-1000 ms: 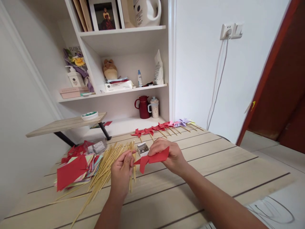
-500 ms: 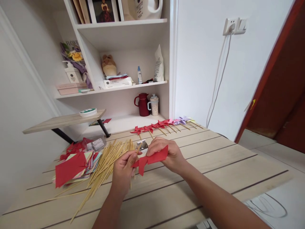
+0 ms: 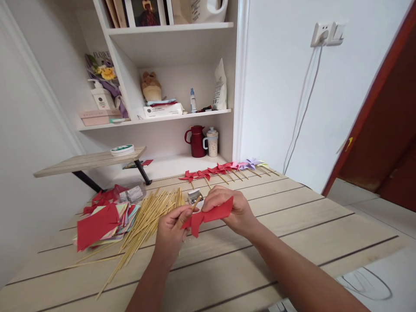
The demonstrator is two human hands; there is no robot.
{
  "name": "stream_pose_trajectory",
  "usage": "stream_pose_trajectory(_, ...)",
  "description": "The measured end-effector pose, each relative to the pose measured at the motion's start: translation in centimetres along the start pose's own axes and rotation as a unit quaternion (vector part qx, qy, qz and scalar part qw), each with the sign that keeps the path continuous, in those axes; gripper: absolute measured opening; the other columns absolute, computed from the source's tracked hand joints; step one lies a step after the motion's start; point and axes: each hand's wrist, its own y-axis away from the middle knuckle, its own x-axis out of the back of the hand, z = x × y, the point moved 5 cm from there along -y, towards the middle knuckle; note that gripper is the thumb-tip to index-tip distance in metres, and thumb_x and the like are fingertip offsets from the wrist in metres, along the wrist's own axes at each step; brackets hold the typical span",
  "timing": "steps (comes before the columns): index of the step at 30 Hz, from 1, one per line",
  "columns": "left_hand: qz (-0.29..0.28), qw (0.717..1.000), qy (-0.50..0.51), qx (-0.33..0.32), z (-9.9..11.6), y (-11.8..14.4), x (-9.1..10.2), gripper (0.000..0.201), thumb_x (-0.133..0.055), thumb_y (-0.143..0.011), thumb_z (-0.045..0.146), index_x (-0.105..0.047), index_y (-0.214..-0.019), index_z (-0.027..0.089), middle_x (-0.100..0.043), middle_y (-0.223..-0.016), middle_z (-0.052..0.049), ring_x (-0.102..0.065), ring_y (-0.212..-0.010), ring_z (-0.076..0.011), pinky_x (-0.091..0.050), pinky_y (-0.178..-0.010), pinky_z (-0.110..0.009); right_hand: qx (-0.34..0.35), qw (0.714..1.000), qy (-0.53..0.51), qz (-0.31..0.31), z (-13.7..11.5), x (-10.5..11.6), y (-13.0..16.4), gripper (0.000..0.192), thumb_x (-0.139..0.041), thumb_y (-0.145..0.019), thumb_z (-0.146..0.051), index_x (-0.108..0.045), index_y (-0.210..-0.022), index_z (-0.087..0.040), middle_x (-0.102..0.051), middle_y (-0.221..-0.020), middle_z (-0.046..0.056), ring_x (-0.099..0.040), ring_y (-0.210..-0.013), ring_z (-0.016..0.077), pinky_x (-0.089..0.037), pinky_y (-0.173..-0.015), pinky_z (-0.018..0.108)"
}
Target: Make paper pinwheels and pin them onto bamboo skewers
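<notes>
Over the table, my left hand [image 3: 172,225] is closed around a thin wooden stick [image 3: 196,203], whose tip sticks up past the thumb. My right hand [image 3: 232,212] grips a red paper pinwheel [image 3: 216,212] by its folded blades, with the fingers curled over its far side. The pinwheel's left blades meet the left fingertips, and the join with the stick is hidden. Just beyond the hands stands a small open box [image 3: 195,196] of tiny metal pieces. Left of my left hand lies a heap of wooden sticks [image 3: 146,221].
Stacked paper squares [image 3: 97,225] with red on top lie at the left, near a clear plastic box [image 3: 131,193]. A row of finished pinwheels [image 3: 224,168] lines the table's back edge. A small raised shelf [image 3: 87,161] stands at the back left.
The stick's tip has tilted to the right, toward the pinwheel. Both hands keep their grips, and the whole view has shifted slightly.
</notes>
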Motion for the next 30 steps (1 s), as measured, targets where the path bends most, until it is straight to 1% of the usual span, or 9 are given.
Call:
stream_pose_trajectory(3,0.006,1.0,0.001,0.001,0.08,0.0,0.07,0.051,-0.083,-0.065,0.063,-0.081,-0.081,0.015,-0.052,-0.049,0.002,-0.035,-0.04,-0.0064,-0.025,-0.038,-0.02,0.003,1.0,-0.004,0.0,0.04,0.05,0.02,0.008,-0.069,-0.093,-0.021,-0.075,-0.09,-0.023,-0.075,-0.079,0.005,-0.067,-0.074,0.0183,-0.055,-0.07,0.035)
stream_pose_trajectory(7,0.005,1.0,-0.005,-0.002,0.18,0.12,0.15,0.05,-0.082,-0.067,0.063,-0.081,-0.082,0.015,-0.053,-0.049,0.001,-0.033,-0.039,-0.0056,-0.023,-0.037,-0.02,0.0,1.0,-0.005,0.004,0.12,0.11,0.08,0.008,-0.069,-0.093,-0.019,-0.075,-0.091,-0.023,-0.075,-0.08,0.005,-0.067,-0.075,0.018,-0.054,-0.07,0.035)
stream_pose_trajectory(12,0.006,1.0,-0.011,-0.005,0.08,0.15,0.16,0.049,-0.08,-0.069,0.063,-0.081,-0.082,0.015,-0.053,-0.049,0.001,-0.034,-0.039,-0.006,-0.023,-0.037,-0.02,-0.01,1.0,0.004,0.003,0.14,0.1,0.09,0.008,-0.067,-0.095,-0.024,-0.075,-0.091,-0.024,-0.075,-0.079,0.005,-0.067,-0.074,0.0185,-0.055,-0.07,0.035)
stream_pose_trajectory(17,0.002,1.0,-0.009,-0.006,0.02,0.12,0.09,0.05,-0.081,-0.067,0.063,-0.081,-0.083,0.015,-0.053,-0.047,0.002,-0.033,-0.038,-0.0061,-0.024,-0.036,-0.02,-0.006,1.0,0.004,0.004,0.09,0.14,0.06,0.008,-0.067,-0.095,-0.022,-0.075,-0.092,-0.024,-0.075,-0.079,0.005,-0.067,-0.074,0.0182,-0.054,-0.07,0.035)
stream_pose_trajectory(23,0.01,1.0,-0.007,0.007,-0.1,0.27,0.16,0.053,-0.082,-0.063,0.064,-0.081,-0.083,0.015,-0.048,-0.042,0.004,-0.033,-0.036,-0.0061,-0.024,-0.035,-0.02,-0.01,1.0,0.001,0.004,0.16,0.12,0.05,0.009,-0.067,-0.095,-0.025,-0.074,-0.091,-0.024,-0.075,-0.08,0.004,-0.066,-0.074,0.018,-0.054,-0.07,0.035)
stream_pose_trajectory(27,0.012,1.0,-0.001,0.012,0.01,0.32,0.04,0.054,-0.084,-0.06,0.065,-0.081,-0.082,0.016,-0.049,-0.043,0.003,-0.033,-0.036,-0.0061,-0.024,-0.035,-0.019,-0.023,1.0,-0.007,0.008,0.34,0.13,0.18,0.007,-0.068,-0.094,-0.024,-0.074,-0.09,-0.024,-0.074,-0.08,0.004,-0.066,-0.074,0.0181,-0.054,-0.07,0.035)
stream_pose_trajectory(30,0.013,1.0,-0.008,0.006,0.22,0.31,-0.06,0.052,-0.084,-0.061,0.064,-0.081,-0.08,0.016,-0.048,-0.043,0.003,-0.032,-0.037,-0.0064,-0.023,-0.035,-0.02,-0.031,0.999,-0.013,0.015,0.47,0.17,0.27,0.008,-0.068,-0.094,-0.026,-0.073,-0.089,-0.024,-0.074,-0.079,0.004,-0.066,-0.074,0.0184,-0.055,-0.07,0.035)
